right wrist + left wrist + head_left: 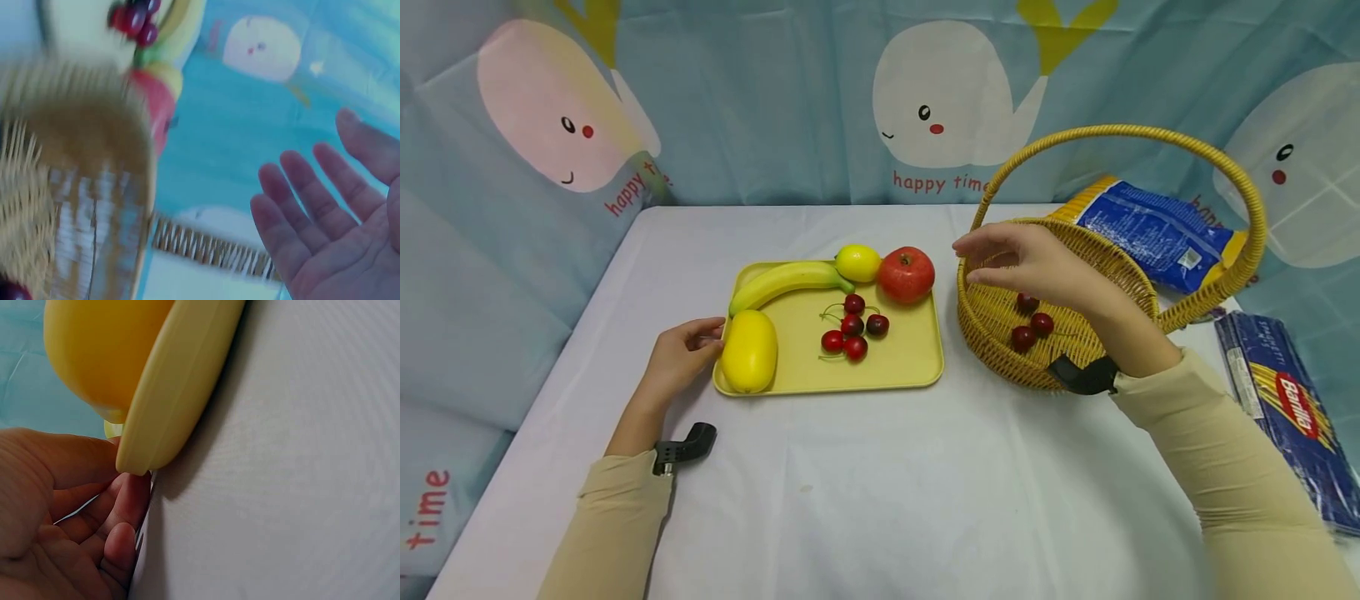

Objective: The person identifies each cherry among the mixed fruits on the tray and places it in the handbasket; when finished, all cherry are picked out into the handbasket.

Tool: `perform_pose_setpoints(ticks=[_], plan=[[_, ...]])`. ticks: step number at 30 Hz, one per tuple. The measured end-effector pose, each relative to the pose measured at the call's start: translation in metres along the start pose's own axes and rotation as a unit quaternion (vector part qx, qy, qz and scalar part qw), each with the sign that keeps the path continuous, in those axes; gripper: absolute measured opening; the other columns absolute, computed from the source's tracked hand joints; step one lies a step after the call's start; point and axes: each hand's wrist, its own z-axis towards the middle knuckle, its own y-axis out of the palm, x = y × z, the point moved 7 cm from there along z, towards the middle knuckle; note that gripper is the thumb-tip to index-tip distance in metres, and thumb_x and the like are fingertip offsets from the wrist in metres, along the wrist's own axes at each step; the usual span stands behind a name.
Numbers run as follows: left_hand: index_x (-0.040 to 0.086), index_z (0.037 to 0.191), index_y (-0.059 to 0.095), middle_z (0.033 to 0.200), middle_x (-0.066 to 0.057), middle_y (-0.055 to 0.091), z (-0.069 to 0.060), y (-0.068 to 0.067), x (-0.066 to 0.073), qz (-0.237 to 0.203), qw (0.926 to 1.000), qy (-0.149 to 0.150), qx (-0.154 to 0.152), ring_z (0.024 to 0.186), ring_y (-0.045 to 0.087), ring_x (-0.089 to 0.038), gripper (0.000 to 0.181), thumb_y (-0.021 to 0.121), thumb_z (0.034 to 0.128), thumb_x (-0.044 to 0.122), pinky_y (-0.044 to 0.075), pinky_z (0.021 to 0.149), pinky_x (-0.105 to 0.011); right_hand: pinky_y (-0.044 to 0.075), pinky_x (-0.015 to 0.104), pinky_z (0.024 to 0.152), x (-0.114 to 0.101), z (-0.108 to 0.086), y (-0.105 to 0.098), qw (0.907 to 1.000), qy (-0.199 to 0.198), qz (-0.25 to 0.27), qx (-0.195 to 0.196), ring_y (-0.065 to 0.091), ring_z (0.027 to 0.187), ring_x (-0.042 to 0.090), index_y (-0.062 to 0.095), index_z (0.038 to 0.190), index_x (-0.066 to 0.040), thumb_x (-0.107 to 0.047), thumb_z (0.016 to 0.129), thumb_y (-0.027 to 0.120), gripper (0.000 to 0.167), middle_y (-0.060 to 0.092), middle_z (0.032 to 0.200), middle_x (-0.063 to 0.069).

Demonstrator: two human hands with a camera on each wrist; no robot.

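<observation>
At the left edge of a yellow tray [805, 367], my left hand [681, 358] holds the rim between thumb and curled fingers, as the left wrist view [75, 506] shows. The tray bears a yellow mango-like fruit [749, 352], a banana [786, 282], a lemon [857, 263], a red apple-like fruit [907, 275] and several cherries [853, 326]. Above the wicker basket [988, 354] hovers my right hand [1026, 258], its fingers spread and its palm [344, 250] bare. Three cherries [1023, 338] show on the basket's floor; the right arm hides part of it.
The basket's tall handle [1120, 132] arches over the right forearm. Behind the basket lies a blue and yellow bag [1157, 233]. A blue Barilla pasta pack [1288, 408] lies at the right. White cloth [880, 483] covers the table, with a blue curtain [775, 108] behind.
</observation>
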Motion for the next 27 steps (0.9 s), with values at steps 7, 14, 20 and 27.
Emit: perform_pose_setpoints(ticks=[7,14,20,27], plan=[[-0.001,0.132,0.047,0.115,-0.020,0.054,0.000,0.000,-0.001,0.000,1.0000,-0.001,0.001,0.094,0.050,-0.024,0.043,0.055,0.0920,0.014,0.040,0.066,-0.004,0.048,0.034,0.086,-0.018,0.014,0.040,0.9984,-0.009,0.047,0.028,0.056,0.102,0.019,0.062,0.116,-0.007,-0.014,0.083,0.068,0.034,0.062,0.113,0.006],[-0.001,0.132,0.047,0.114,-0.020,0.054,0.000,-0.001,0.001,-0.002,1.0000,-0.001,0.002,0.095,0.051,-0.025,0.043,0.055,0.0919,0.013,0.040,0.066,-0.004,0.047,0.034,0.086,-0.020,0.026,0.085,0.9958,-0.020,0.085,0.029,0.057,0.099,0.020,0.062,0.115,-0.006,-0.013,0.083,0.069,0.034,0.062,0.110,0.005],[-0.001,0.132,0.047,0.115,-0.020,0.054,0.000,-0.001,0.002,-0.002,1.0000,0.003,0.004,0.095,0.050,-0.025,0.043,0.055,0.0920,0.014,0.040,0.067,-0.004,0.049,0.032,0.081,-0.015,0.036,0.116,0.9941,-0.012,0.104,0.026,0.059,0.095,0.023,0.064,0.112,-0.004,-0.012,0.081,0.070,0.032,0.064,0.110,0.008],[-0.001,0.132,0.048,0.115,-0.020,0.055,0.000,-0.001,0.000,0.000,1.0000,0.002,0.006,0.094,0.051,-0.025,0.043,0.055,0.0919,0.013,0.040,0.066,-0.004,0.049,0.026,0.079,0.000,0.046,0.142,0.9955,0.027,0.089,0.016,0.060,0.087,0.018,0.065,0.109,-0.003,-0.012,0.081,0.070,0.030,0.065,0.105,0.010]])
